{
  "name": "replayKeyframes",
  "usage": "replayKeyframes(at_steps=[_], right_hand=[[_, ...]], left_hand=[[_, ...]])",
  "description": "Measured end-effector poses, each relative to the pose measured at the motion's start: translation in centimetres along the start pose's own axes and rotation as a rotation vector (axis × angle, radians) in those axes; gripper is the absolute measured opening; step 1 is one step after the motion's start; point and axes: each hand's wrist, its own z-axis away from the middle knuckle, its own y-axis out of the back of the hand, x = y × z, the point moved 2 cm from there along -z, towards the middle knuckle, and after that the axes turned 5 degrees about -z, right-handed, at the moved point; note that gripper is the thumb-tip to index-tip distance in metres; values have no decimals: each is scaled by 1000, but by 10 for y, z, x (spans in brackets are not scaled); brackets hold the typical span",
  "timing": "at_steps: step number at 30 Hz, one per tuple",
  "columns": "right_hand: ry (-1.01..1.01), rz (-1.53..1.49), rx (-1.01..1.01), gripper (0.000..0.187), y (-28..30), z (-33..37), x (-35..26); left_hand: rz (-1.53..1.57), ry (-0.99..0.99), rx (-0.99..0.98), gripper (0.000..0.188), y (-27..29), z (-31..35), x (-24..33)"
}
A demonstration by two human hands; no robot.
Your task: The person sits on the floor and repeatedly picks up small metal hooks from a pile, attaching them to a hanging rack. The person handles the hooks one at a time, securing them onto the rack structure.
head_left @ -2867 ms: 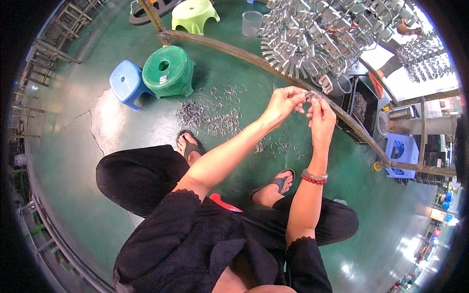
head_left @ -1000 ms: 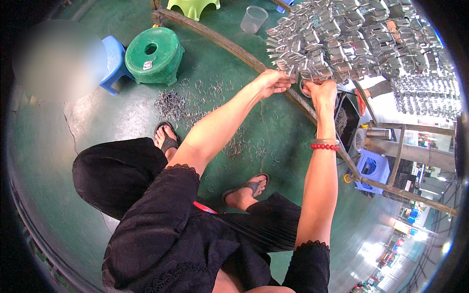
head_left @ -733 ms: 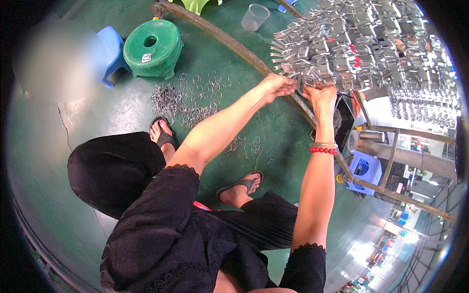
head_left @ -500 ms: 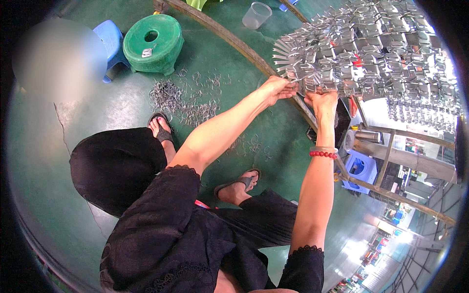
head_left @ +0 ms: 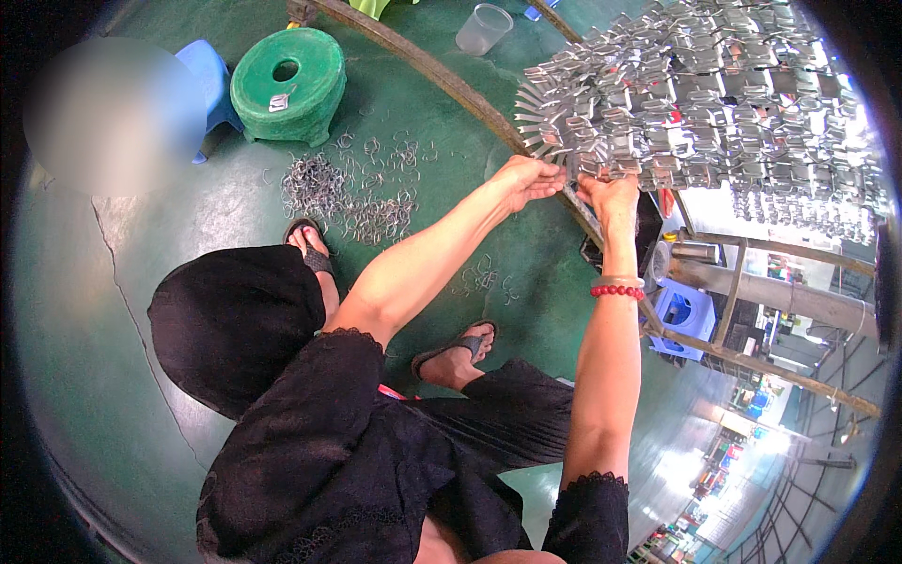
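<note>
A big cluster of shiny metal clips [head_left: 695, 94] hangs on a rack at the upper right. My left hand [head_left: 528, 179] pinches at the cluster's lower left edge, fingers closed on a small metal piece there. My right hand [head_left: 609, 193], with a red bead bracelet on its wrist, grips the clips right beside it. What lies between the fingers is too small to make out. I sit in black clothes, sandalled feet on the green floor.
A curved rusty metal bar [head_left: 442, 80] runs across the floor under the rack. Loose wire hooks [head_left: 352, 193] lie in a pile by a green stool [head_left: 287, 85] and a blue stool [head_left: 202, 75]. A clear plastic cup [head_left: 484, 28] stands beyond. A small blue stool [head_left: 686, 315] sits at right.
The view has tilted so the clip cluster fills more of the upper right. Both hands have stayed together at its lower edge, shifting slightly.
</note>
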Motion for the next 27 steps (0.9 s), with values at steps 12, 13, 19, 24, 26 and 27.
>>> replayKeyframes(at_steps=[12,13,19,24,26,27], right_hand=[[-12,39,37,45,0,1,6],[-6,40,39,45,-2,3,4],[9,154,49,45,-1,-9,18],[116,165,60,30,-4,-1,12],[108,185,64,23,-3,4,8],[87,181,86,20,-5,9,3]], left_hand=[[14,15,-4,20,0,4,-1],[21,15,-10,20,0,3,0],[23,28,-18,20,-3,6,1],[26,31,-30,20,0,4,1],[29,29,-30,19,0,2,0],[32,28,-28,19,0,3,0]])
